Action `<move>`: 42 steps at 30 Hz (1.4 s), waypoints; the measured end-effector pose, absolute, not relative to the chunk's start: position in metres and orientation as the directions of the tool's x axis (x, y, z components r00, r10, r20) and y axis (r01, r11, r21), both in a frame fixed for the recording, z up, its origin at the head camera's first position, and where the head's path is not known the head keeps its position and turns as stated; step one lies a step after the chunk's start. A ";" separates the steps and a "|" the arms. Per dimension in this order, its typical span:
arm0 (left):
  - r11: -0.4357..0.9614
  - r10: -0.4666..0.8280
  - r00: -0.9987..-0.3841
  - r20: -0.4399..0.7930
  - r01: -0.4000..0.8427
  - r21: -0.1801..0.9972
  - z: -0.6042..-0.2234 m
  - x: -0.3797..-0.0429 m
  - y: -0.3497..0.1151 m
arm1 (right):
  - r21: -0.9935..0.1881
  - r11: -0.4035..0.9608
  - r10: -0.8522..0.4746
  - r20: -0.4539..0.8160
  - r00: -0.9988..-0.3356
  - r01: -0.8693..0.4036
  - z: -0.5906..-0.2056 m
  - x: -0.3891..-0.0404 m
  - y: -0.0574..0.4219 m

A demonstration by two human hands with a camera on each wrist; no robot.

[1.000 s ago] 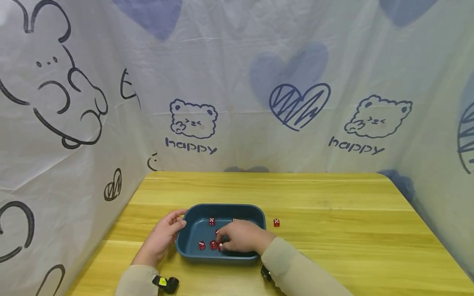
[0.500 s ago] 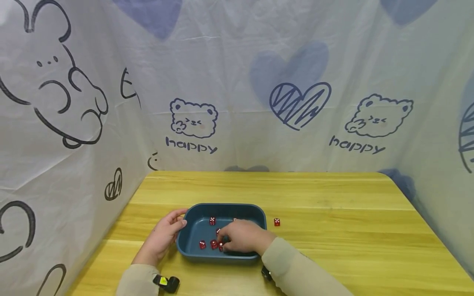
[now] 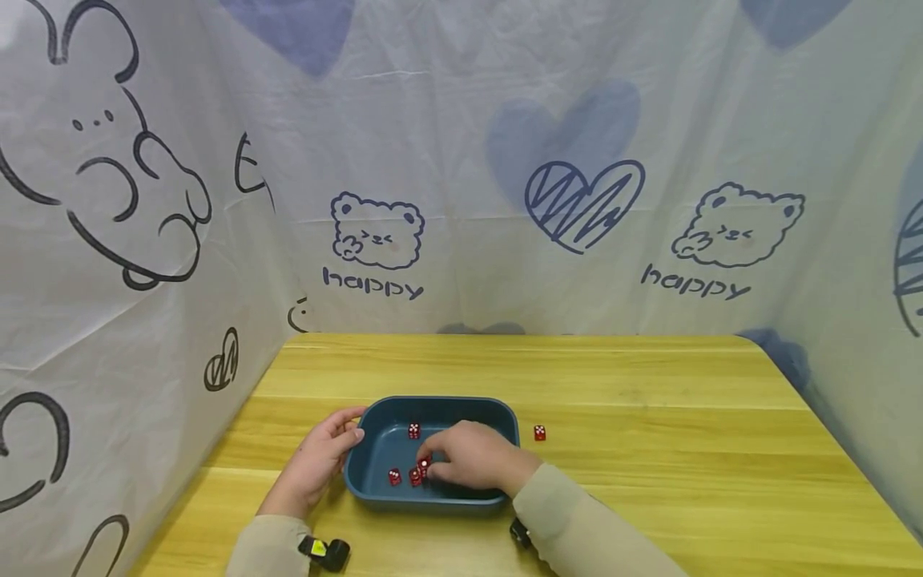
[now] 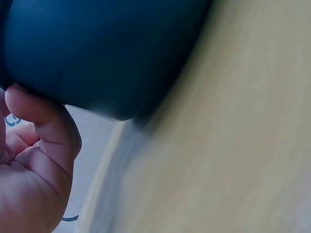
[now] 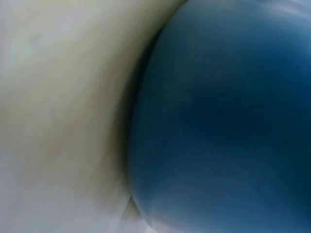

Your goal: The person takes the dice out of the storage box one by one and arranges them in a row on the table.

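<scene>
Cartoon-printed cloth (image 3: 476, 232) hangs behind the yellow wooden table (image 3: 685, 449). My left hand (image 3: 317, 461) grips the left end of the blue tray (image 3: 433, 506), thumb at its rim. My right hand (image 3: 476, 457) reaches inside, thumb and forefinger apparently pinching a red die (image 3: 424, 464); another die (image 3: 414, 477) sits just beside it, and one loose die (image 3: 539, 433) lies outside, on the table. I judge I'm positioning the pinched one; the next move calls for steady fingers that don't nudge its neighbour.
</scene>
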State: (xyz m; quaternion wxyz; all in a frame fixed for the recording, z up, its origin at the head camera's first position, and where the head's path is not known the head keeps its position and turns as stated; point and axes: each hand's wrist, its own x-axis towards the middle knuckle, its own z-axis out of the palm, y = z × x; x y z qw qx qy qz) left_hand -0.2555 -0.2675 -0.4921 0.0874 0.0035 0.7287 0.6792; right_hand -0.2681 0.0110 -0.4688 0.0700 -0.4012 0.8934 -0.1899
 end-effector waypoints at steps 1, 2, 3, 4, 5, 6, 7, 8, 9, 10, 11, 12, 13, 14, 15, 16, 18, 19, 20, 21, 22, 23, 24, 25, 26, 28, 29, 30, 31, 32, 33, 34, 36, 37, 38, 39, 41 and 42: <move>0.078 0.123 -0.985 -0.123 -0.114 0.990 -0.492 -0.255 -0.268 | -0.394 0.602 -0.744 0.041 -0.667 -0.695 -0.468 -0.268 0.011; 0.080 0.123 -0.985 -0.124 -0.114 0.990 -0.492 -0.255 -0.268 | -0.391 0.598 -0.744 0.052 -0.666 -0.699 -0.468 -0.268 0.012; 0.081 0.121 -0.985 -0.124 -0.114 0.990 -0.492 -0.255 -0.268 | -0.392 0.596 -0.743 0.061 -0.666 -0.701 -0.468 -0.268 0.012; 0.082 0.120 -0.985 -0.124 -0.114 0.990 -0.492 -0.255 -0.268 | -0.395 0.594 -0.741 0.070 -0.668 -0.701 -0.467 -0.268 0.012; 0.083 0.120 -0.985 -0.124 -0.115 0.990 -0.492 -0.255 -0.267 | -0.399 0.593 -0.738 0.076 -0.670 -0.699 -0.467 -0.268 0.013; 0.083 0.120 -0.985 -0.125 -0.115 0.990 -0.492 -0.255 -0.267 | -0.407 0.594 -0.734 0.080 -0.674 -0.694 -0.466 -0.268 0.013; 0.084 0.120 -0.985 -0.125 -0.116 0.990 -0.491 -0.255 -0.267 | -0.412 0.594 -0.730 0.086 -0.678 -0.691 -0.466 -0.268 0.014; 0.085 0.121 -0.985 -0.125 -0.115 0.990 -0.491 -0.255 -0.267 | -0.415 0.596 -0.725 0.089 -0.682 -0.687 -0.465 -0.267 0.014; 0.087 0.122 -0.985 -0.125 -0.115 0.989 -0.491 -0.255 -0.267 | -0.419 0.598 -0.721 0.093 -0.687 -0.683 -0.465 -0.267 0.015; 0.088 0.122 -0.984 -0.126 -0.116 0.989 -0.491 -0.255 -0.267 | -0.423 0.600 -0.715 0.097 -0.692 -0.679 -0.464 -0.267 0.016; 0.091 0.122 -0.984 -0.127 -0.116 0.989 -0.491 -0.255 -0.267 | -0.428 0.603 -0.708 0.102 -0.699 -0.673 -0.464 -0.267 0.017; 0.093 0.123 -0.984 -0.126 -0.115 0.989 -0.491 -0.255 -0.267 | -0.431 0.606 -0.701 0.108 -0.705 -0.669 -0.463 -0.266 0.019; 0.095 0.123 -0.985 -0.125 -0.113 0.989 -0.491 -0.255 -0.267 | -0.435 0.606 -0.695 0.117 -0.709 -0.666 -0.462 -0.267 0.020; 0.097 0.124 -0.984 -0.124 -0.112 0.989 -0.491 -0.255 -0.267 | -0.437 0.607 -0.689 0.129 -0.714 -0.664 -0.462 -0.267 0.022; 0.097 0.124 -0.985 -0.122 -0.111 0.989 -0.491 -0.255 -0.267 | -0.443 0.604 -0.683 0.141 -0.717 -0.663 -0.460 -0.267 0.024; 0.097 0.124 -0.985 -0.120 -0.108 0.989 -0.491 -0.255 -0.267 | -0.445 0.602 -0.676 0.156 -0.720 -0.663 -0.459 -0.267 0.026; 0.096 0.126 -0.985 -0.116 -0.104 0.990 -0.491 -0.255 -0.267 | -0.445 0.599 -0.665 0.187 -0.723 -0.666 -0.458 -0.268 0.030; 0.097 0.127 -0.985 -0.115 -0.104 0.990 -0.491 -0.255 -0.267 | -0.445 0.600 -0.658 0.198 -0.727 -0.665 -0.457 -0.268 0.032; 0.098 0.126 -0.985 -0.115 -0.103 0.990 -0.492 -0.255 -0.267 | -0.446 0.602 -0.650 0.208 -0.731 -0.662 -0.457 -0.268 0.034; 0.098 0.125 -0.986 -0.114 -0.102 0.990 -0.492 -0.255 -0.267 | -0.455 0.603 -0.642 0.210 -0.737 -0.655 -0.456 -0.268 0.036; 0.099 0.124 -0.986 -0.112 -0.100 0.990 -0.492 -0.255 -0.267 | -0.467 0.605 -0.633 0.209 -0.745 -0.645 -0.455 -0.268 0.039; 0.099 0.126 -0.986 -0.113 -0.101 0.990 -0.493 -0.255 -0.267 | -0.480 0.606 -0.625 0.205 -0.753 -0.634 -0.454 -0.268 0.041; 0.101 0.127 -0.986 -0.111 -0.099 0.990 -0.493 -0.255 -0.268 | -0.491 0.610 -0.616 0.199 -0.762 -0.622 -0.453 -0.268 0.044; 0.102 0.128 -0.986 -0.111 -0.098 0.990 -0.493 -0.255 -0.268 | -0.500 0.615 -0.608 0.193 -0.770 -0.610 -0.452 -0.267 0.046; 0.100 0.130 -0.985 -0.110 -0.097 0.990 -0.494 -0.256 -0.268 | -0.506 0.618 -0.600 0.191 -0.777 -0.601 -0.451 -0.267 0.049; 0.098 0.133 -0.985 -0.109 -0.096 0.990 -0.495 -0.256 -0.268 | -0.506 0.629 -0.585 0.191 -0.788 -0.590 -0.450 -0.266 0.054; 0.097 0.131 -0.985 -0.109 -0.097 0.991 -0.495 -0.256 -0.268 | -0.503 0.634 -0.579 0.196 -0.792 -0.588 -0.449 -0.266 0.057; 0.096 0.129 -0.986 -0.109 -0.097 0.991 -0.495 -0.256 -0.268 | -0.498 0.639 -0.572 0.202 -0.795 -0.586 -0.449 -0.266 0.060; 0.096 0.127 -0.986 -0.108 -0.097 0.991 -0.496 -0.256 -0.268 | -0.497 0.640 -0.567 0.208 -0.797 -0.585 -0.448 -0.265 0.063; 0.096 0.127 -0.986 -0.108 -0.096 0.991 -0.496 -0.256 -0.268 | -0.495 0.643 -0.561 0.215 -0.799 -0.585 -0.448 -0.265 0.066; 0.099 0.127 -0.986 -0.105 -0.093 0.991 -0.496 -0.257 -0.268 | -0.490 0.645 -0.557 0.223 -0.800 -0.586 -0.447 -0.264 0.069; 0.102 0.130 -0.986 -0.101 -0.088 0.991 -0.497 -0.256 -0.268 | -0.490 0.644 -0.554 0.232 -0.800 -0.588 -0.447 -0.263 0.072; 0.101 0.132 -0.986 -0.097 -0.084 0.991 -0.496 -0.256 -0.268 | -0.487 0.646 -0.544 0.247 -0.802 -0.588 -0.446 -0.262 0.078; 0.100 0.135 -0.986 -0.094 -0.080 0.992 -0.496 -0.256 -0.268 | -0.488 0.646 -0.539 0.253 -0.803 -0.588 -0.446 -0.261 0.081; 0.098 0.138 -0.986 -0.092 -0.079 0.992 -0.496 -0.256 -0.268 | -0.489 0.645 -0.534 0.260 -0.804 -0.587 -0.446 -0.260 0.084; 0.096 0.138 -0.986 -0.090 -0.078 0.992 -0.496 -0.256 -0.268 | -0.493 0.643 -0.528 0.268 -0.806 -0.586 -0.446 -0.260 0.086; 0.090 0.136 -0.986 -0.091 -0.080 0.993 -0.495 -0.255 -0.268 | -0.504 0.640 -0.515 0.279 -0.811 -0.580 -0.447 -0.259 0.092; 0.091 0.139 -0.986 -0.089 -0.077 0.993 -0.496 -0.256 -0.268 | -0.511 0.637 -0.508 0.285 -0.813 -0.577 -0.448 -0.258 0.095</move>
